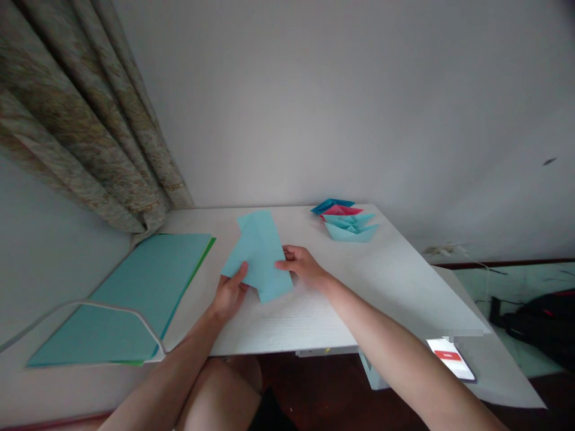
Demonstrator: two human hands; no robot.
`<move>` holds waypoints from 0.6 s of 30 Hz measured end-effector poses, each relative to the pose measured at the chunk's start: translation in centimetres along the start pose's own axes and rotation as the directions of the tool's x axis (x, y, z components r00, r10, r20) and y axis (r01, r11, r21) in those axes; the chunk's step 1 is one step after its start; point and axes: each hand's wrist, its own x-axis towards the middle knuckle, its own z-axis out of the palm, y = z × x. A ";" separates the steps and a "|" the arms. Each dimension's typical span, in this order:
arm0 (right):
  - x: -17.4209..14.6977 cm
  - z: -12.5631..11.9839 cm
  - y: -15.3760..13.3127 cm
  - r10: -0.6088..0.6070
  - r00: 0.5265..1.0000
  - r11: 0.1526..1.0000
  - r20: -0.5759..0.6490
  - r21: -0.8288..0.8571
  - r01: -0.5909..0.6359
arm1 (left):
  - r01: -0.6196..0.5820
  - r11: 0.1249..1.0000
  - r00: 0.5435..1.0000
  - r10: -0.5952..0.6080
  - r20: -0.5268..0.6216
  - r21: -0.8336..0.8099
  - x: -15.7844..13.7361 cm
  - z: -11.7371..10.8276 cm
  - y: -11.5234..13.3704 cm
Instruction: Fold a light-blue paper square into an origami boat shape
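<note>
Between my two hands is a folded sheet of light blue paper (pixel 260 251), held a little above the white table (pixel 314 323). My left hand (pixel 231 293) pinches its lower left edge, thumb on top and fingers underneath. On the right edge, my right hand (pixel 300 263) grips the paper between thumb and fingers. Folded flaps show at the sheet's upper left and lower end. Farther back on the right stand several paper boats: a light blue boat (pixel 353 231) in front, a pink boat (pixel 341 211) and a dark blue boat (pixel 331 205) behind.
A stack of coloured paper (pixel 135 287), light blue on top with green below, lies at the left. A white curved bar (pixel 108 307) crosses over it. At the right front lies a phone (pixel 451 358). A patterned curtain (pixel 90 114) hangs at the back left, and a wall stands behind the table.
</note>
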 end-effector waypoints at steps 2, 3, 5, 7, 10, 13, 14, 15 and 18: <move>-0.3 -0.7 -0.3 -0.009 1.000 1.000 0.011 -0.015 0.010 | 0.073 0.996 0.994 -0.070 0.083 -0.043 0.1 -0.4 0.6; -0.4 -1.3 -0.5 -0.008 1.000 0.999 0.006 -0.038 0.008 | 0.108 0.992 0.989 -0.100 0.113 -0.071 0.4 -0.5 0.9; -0.7 -2.8 -1.0 0.000 0.997 0.993 0.079 -0.117 0.009 | 0.149 0.982 0.983 -0.134 0.127 -0.117 1.4 -0.5 1.3; -1.0 -4.4 -1.5 -0.034 0.990 0.980 0.135 -0.191 0.060 | 0.158 0.981 0.986 -0.151 0.068 -0.115 2.9 -0.1 1.2; -1.2 -6.1 -1.7 -0.062 0.988 0.949 0.139 -0.299 0.102 | 0.057 0.993 0.997 -0.051 -0.066 0.104 5.3 1.0 0.4; -0.9 -6.8 -1.4 -0.098 0.991 0.910 0.089 -0.395 0.125 | -0.181 0.859 0.983 0.166 0.074 0.480 6.7 1.8 -0.3; -0.6 -6.8 -1.3 -0.117 0.990 0.897 0.073 -0.419 0.137 | -0.233 0.791 0.972 0.188 0.138 0.565 6.9 1.8 -0.5; -0.4 -6.8 -1.2 -0.137 0.989 0.884 0.060 -0.444 0.149 | -0.264 0.739 0.964 0.193 0.181 0.620 7.1 1.6 -0.6; 0.3 -6.6 -1.2 -0.175 0.984 0.859 0.046 -0.481 0.175 | -0.211 0.756 0.977 0.174 0.120 0.620 7.5 0.7 -0.8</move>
